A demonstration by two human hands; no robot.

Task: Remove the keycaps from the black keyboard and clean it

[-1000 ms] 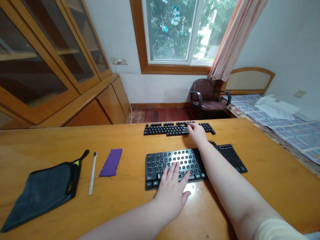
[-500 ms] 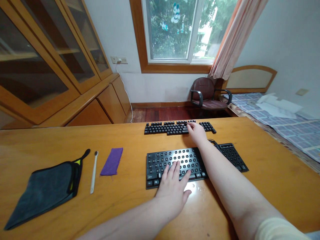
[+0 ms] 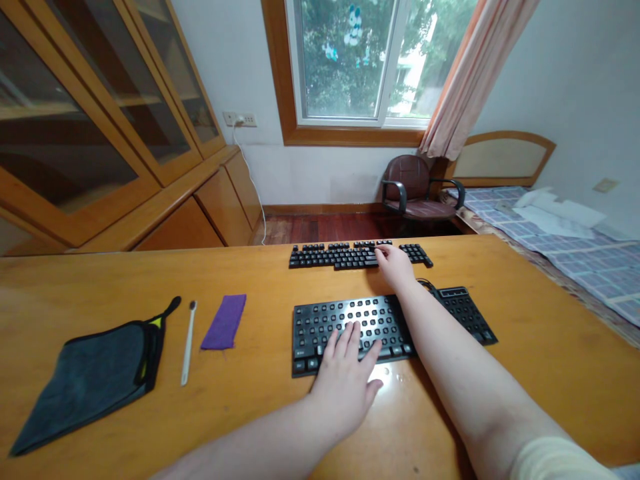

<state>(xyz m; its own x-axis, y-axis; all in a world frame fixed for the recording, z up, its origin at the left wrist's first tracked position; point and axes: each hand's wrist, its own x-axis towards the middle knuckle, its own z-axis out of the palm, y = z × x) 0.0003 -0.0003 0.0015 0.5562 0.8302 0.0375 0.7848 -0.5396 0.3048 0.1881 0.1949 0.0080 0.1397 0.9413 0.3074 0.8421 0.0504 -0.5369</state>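
Observation:
A black keyboard [image 3: 345, 308] lies on the table with most of its keycaps off, baring the small key posts. My left hand [image 3: 345, 380] rests flat on its lower part, fingers spread. Beyond it, loose black keycaps [image 3: 320, 257] are laid out in keyboard order near the table's far edge. My right hand [image 3: 395, 263] reaches over the keyboard to these rows, thumb and forefinger pinched at a keycap; the hand covers some of the keycaps. My right forearm hides part of the keyboard between its main field and number pad [image 3: 465, 313].
On the left lie a folded grey cloth [image 3: 105, 370] with a black loop, a white toothbrush [image 3: 188, 347] and a purple cloth [image 3: 225, 323]. A cable [image 3: 427, 284] is bunched behind the keyboard. Past the wooden table [image 3: 260, 427] stand a chair [image 3: 410, 183] and a bed [image 3: 565, 247].
The view has shifted very slightly. Both hands, the keyboard and the keycaps stay where they were.

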